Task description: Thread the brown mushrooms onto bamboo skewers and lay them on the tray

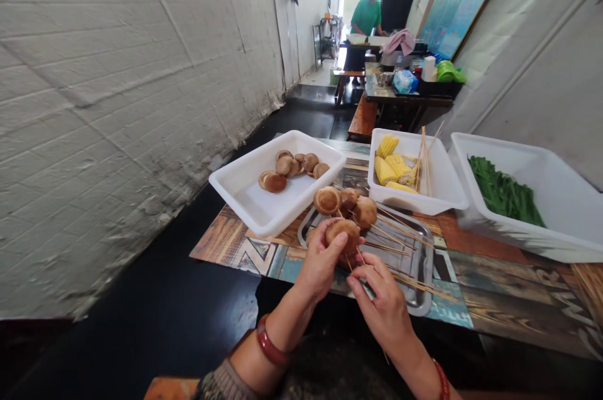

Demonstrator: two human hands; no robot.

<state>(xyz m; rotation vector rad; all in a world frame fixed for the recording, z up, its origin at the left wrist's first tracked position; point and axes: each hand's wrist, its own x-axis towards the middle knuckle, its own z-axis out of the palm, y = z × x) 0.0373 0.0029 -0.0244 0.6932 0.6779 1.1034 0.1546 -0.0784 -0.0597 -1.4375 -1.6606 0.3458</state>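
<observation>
My left hand (318, 263) grips a brown mushroom (345, 237), thumb across its cap, over the near side of a metal tray (426, 290). Just below the cap, my right hand (384, 299) pinches thin bamboo skewers (349, 263); how many it holds I cannot tell. Skewer tips meet the mushroom's underside, which is hidden from me. Behind my hands, skewered mushrooms (365, 213) lie in the metal tray, their sticks pointing right. Several loose mushrooms (286, 166) sit in a white plastic tub (257, 219) at the left.
A second white tub (414, 199) holds corn pieces (399, 167) and upright skewers (424, 158). Leafy greens (504, 189) fill part of another tub (560, 243) at the right. A white wall (141, 73) runs along the left. Farther back, a person (366, 16) stands behind a cluttered table (384, 89).
</observation>
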